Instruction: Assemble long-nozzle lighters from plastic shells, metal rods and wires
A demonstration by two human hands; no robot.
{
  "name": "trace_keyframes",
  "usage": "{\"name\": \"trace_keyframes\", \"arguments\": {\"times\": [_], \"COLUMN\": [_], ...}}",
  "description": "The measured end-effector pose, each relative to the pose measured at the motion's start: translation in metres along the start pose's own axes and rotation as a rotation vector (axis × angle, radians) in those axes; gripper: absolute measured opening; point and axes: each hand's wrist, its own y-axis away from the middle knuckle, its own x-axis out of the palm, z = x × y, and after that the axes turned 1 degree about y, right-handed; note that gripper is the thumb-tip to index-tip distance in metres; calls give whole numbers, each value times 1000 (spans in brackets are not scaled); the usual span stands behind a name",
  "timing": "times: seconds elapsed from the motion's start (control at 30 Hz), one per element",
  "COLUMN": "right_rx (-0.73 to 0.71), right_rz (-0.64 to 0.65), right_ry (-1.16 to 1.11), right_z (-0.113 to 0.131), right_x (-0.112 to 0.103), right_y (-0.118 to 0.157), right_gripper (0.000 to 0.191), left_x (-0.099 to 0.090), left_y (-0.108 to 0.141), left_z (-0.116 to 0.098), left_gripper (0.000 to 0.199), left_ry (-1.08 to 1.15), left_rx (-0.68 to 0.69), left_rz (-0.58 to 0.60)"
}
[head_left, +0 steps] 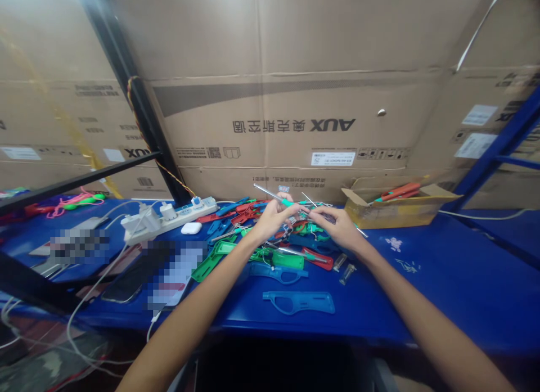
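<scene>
My left hand (276,216) is closed around a slim silver lighter tube (265,190) with a green collar, held tilted above a heap of parts. Close beside it, my right hand (340,228) pinches with thumb and fingers at the tube's near end. A thin metal wire (309,199) sticks up from the right fingertips; what else they grip is hidden. Beneath both hands lie red, green and blue lighter shells (287,260) with metal tubes and wires among them. Nearer me are a blue lighter half-shell (299,302) and small clear fuel tanks (347,274).
An open cardboard box (392,212) with orange lighters stands at the right rear. Tiny pale parts (394,244) lie before it. To the left are a power strip (185,215), a white earphone case (191,228) and a phone (135,276). Large cartons (295,54) wall the back.
</scene>
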Motion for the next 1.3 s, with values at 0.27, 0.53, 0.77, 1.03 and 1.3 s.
{"name": "trace_keyframes", "arguments": {"times": [0.27,0.53,0.77,1.03,1.3], "right_rx": [8,4,3,-46,-108], "right_rz": [-35,-55,-142,-211,-202], "right_ry": [-46,-59,-82,-24,-37], "right_z": [5,4,-1,2,10], "right_x": [8,16,27,23,29], "right_y": [0,3,5,8,9], "right_gripper": [37,35,26,20,16], "left_x": [3,9,9,-1,-15], "left_y": [1,4,4,3,20], "left_z": [0,7,8,2,-2], "left_gripper": [48,43,52,51,47], "left_ry": [-5,-2,23,-34,-107], "left_rx": [18,2,-8,-43,-56], "left_rz": [-42,-100,-143,-27,-1]}}
